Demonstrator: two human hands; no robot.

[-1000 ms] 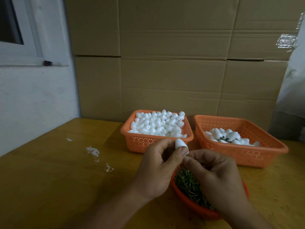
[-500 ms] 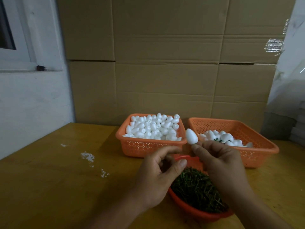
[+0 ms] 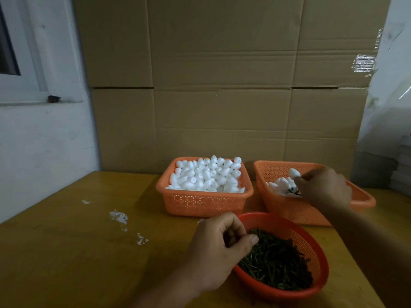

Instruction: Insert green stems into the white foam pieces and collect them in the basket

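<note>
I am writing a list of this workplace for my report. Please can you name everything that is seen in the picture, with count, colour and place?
table: one, yellow-brown wood, under everything
left basket: one, orange, back middle, heaped with plain white foam pieces, too many to count
right basket: one, orange, back right, holding a few finished foam pieces
round bowl: one, red-orange, front, filled with green stems
white crumbs: scattered, on the table's left
cardboard boxes: brown, stacked behind
window frame: white, upper left
left hand: fingers curled at the stems
right hand: over the right basket, a foam piece at its fingertips
</note>
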